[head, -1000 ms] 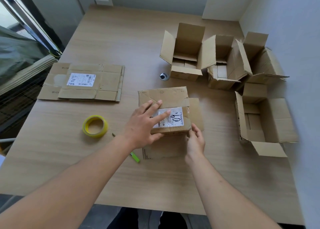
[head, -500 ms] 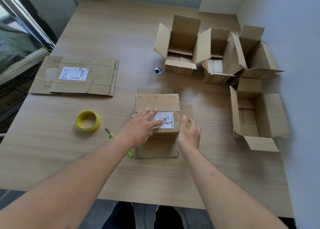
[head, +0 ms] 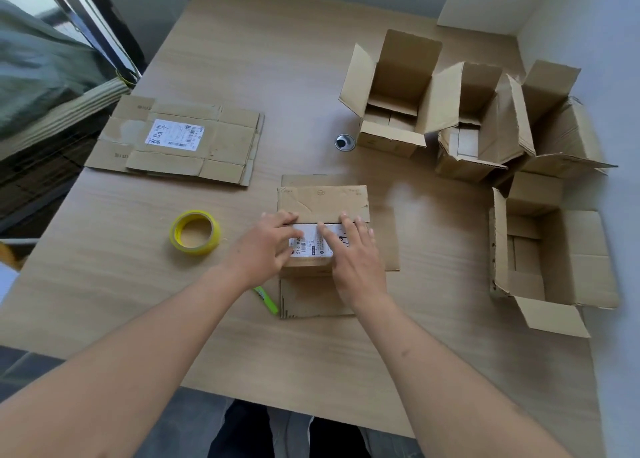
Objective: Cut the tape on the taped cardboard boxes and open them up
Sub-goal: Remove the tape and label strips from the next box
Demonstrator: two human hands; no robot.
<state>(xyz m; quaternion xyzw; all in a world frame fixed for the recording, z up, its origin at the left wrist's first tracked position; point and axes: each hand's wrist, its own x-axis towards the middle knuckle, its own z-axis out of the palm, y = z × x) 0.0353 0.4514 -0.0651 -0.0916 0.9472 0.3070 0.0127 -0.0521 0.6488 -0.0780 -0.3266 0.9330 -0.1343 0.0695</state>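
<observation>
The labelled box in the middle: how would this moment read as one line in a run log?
step: closing flaps | left hand: flat on labelled box | right hand: flat on box | green cutter: on table, untouched | yellow tape roll: idle

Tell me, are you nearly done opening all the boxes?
Nearly, it seems. Four boxes stand open at the right, like the tall one and the near one. A flattened box lies at the left. Both hands, left and right, rest on the middle box, fingers at the seam between its top flaps. No other closed box shows. The green cutter lies unused beside it.
</observation>
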